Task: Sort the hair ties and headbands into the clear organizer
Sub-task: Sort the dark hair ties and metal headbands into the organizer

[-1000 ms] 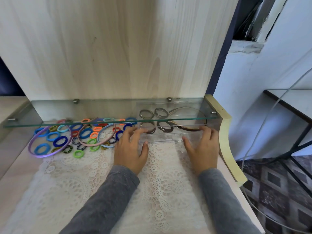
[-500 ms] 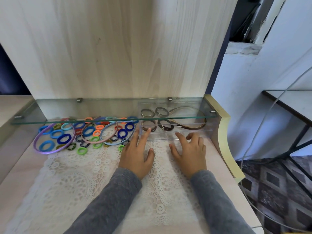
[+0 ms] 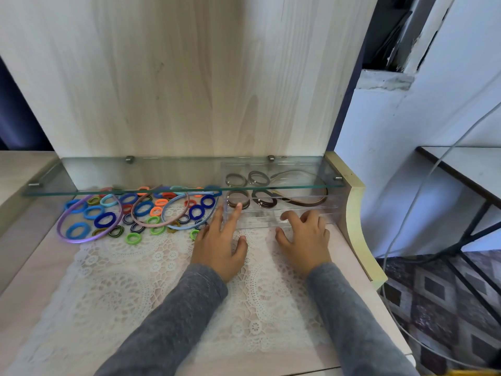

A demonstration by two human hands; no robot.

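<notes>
The clear organizer (image 3: 282,222) sits on the desk under a glass shelf, at the right. Inside it lie brown hair ties (image 3: 238,200), dark hair ties (image 3: 264,201) and a brown headband (image 3: 307,203). My left hand (image 3: 219,246) lies flat at the organizer's front left corner, fingers spread, the index finger touching its top edge. My right hand (image 3: 306,241) rests against the front wall with its fingers curled, and holds nothing. To the left lies a loose pile of coloured hair ties (image 3: 142,208), with a purple headband (image 3: 61,226), a pink headband (image 3: 135,217) and a blue headband (image 3: 166,222).
The glass shelf (image 3: 162,175) hangs low over the pile and the organizer. A white lace mat (image 3: 130,280) covers the desk. A wooden back panel (image 3: 176,77) closes the rear. The desk's curved right edge (image 3: 355,213) stands beside the organizer. A cable (image 3: 406,213) hangs at the right.
Both hands have slid from the organizer's two ends toward its front. The right hand went left and its fingers curled. The left hand drew back a little.
</notes>
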